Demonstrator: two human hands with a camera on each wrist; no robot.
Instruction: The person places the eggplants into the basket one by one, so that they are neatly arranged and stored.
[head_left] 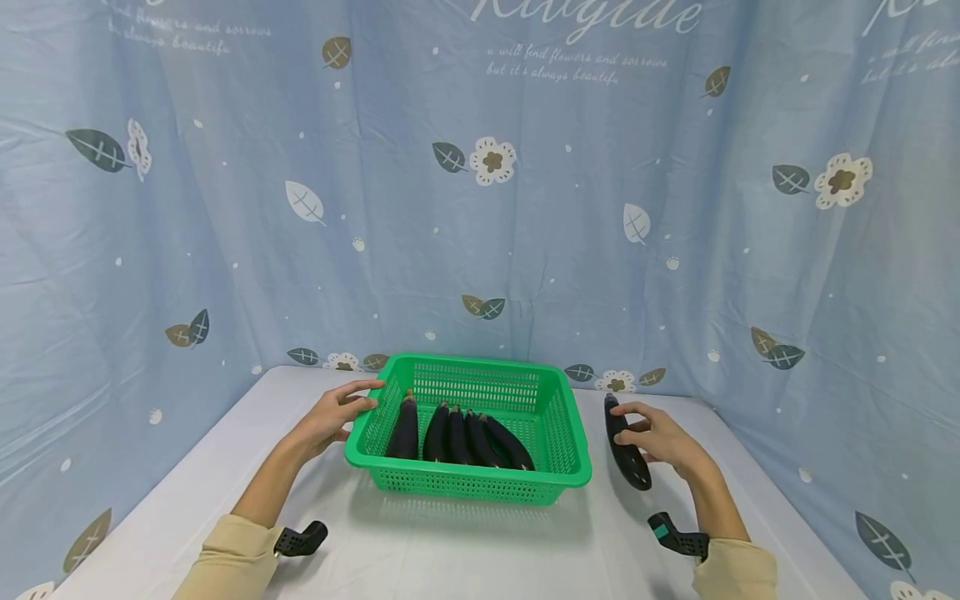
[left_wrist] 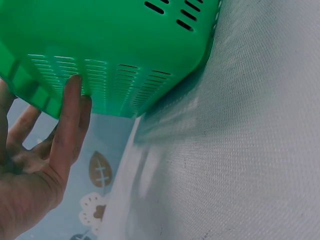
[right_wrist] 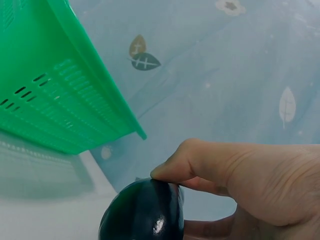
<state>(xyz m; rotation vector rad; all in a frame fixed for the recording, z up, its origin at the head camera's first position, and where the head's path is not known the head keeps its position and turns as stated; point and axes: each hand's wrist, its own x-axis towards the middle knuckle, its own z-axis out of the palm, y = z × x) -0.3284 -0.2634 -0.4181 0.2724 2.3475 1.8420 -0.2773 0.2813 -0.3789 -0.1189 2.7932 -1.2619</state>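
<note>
A green perforated basket [head_left: 465, 483] stands on the white table with several dark eggplants [head_left: 457, 437] lying side by side in its left and middle part. At the basket's left rim is my left hand [head_left: 330, 421]; in the left wrist view its fingers [left_wrist: 71, 112] lie extended against the basket's outer wall. To the right of the basket, my right hand [head_left: 663, 437] pinches a single dark, glossy eggplant [head_left: 628, 458] between thumb and fingers. The right wrist view shows the rounded end of this eggplant [right_wrist: 145, 212] up close. Whether it touches the table is hard to tell.
The white table [head_left: 450, 558] reaches to a blue patterned curtain [head_left: 525, 250] at the back and sides. Each wrist carries a black camera mount, the left one [head_left: 302, 540] and the right one [head_left: 678, 536], close above the table.
</note>
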